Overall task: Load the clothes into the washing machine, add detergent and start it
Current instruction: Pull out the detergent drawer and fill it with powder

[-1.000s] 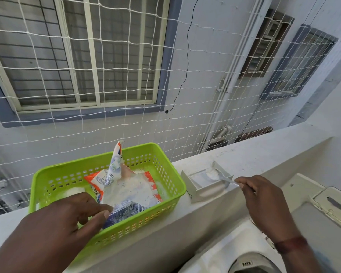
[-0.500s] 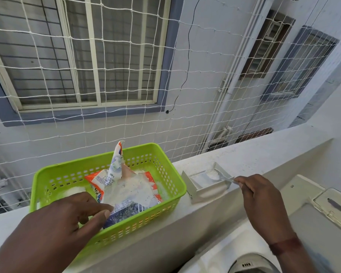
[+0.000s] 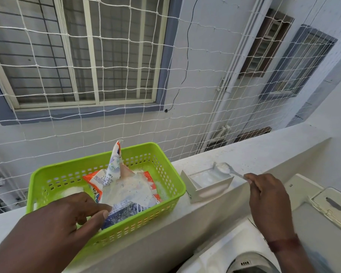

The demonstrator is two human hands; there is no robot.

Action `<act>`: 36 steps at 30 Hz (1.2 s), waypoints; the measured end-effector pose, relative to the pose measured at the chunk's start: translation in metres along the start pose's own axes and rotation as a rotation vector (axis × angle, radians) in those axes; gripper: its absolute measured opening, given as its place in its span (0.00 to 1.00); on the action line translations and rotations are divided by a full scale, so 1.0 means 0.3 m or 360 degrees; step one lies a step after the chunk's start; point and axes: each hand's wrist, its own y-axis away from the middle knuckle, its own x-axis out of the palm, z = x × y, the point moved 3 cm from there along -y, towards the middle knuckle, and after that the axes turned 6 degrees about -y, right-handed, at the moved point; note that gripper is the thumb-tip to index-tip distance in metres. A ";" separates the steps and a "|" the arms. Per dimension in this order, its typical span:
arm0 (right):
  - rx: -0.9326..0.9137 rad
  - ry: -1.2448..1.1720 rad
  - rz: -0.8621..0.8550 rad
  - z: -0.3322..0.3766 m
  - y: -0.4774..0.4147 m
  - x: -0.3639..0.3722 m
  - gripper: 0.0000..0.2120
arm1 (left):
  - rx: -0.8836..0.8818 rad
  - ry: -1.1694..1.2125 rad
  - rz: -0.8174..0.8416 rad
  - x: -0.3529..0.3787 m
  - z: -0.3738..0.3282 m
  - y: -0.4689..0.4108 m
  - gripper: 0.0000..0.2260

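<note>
A torn-open detergent packet (image 3: 124,191) with white powder lies in a lime green basket (image 3: 166,170) on the white ledge. My left hand (image 3: 67,219) pinches the packet's near edge between thumb and fingers. My right hand (image 3: 268,203) pinches the handle of a clear plastic spoon (image 3: 223,168) heaped with powder, held over the far right corner of a white detergent tray (image 3: 211,186) that sits on the ledge right of the basket. The washing machine (image 3: 234,259) shows at the bottom right, its lid (image 3: 321,211) raised.
A white rope net (image 3: 165,115) stretches behind the ledge (image 3: 254,152), with a building wall and windows beyond. A round white object (image 3: 71,192) lies in the basket's left part.
The spoon's bowl has shifted slightly right, from over the tray's middle towards its far right corner. My left hand stays on the packet.
</note>
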 end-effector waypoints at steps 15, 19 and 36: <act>-0.0242 0.0213 -0.0045 -0.005 0.029 0.033 0.13 | -0.0020 0.0015 0.0043 -0.012 -0.013 0.003 0.19; -0.0262 0.0273 -0.0058 0.012 0.039 0.027 0.14 | -0.0032 0.0029 0.0050 -0.014 -0.011 0.000 0.22; 0.0569 -0.0815 0.0061 0.199 0.024 -0.010 0.12 | 0.0034 -0.0045 0.0039 -0.035 -0.048 0.014 0.10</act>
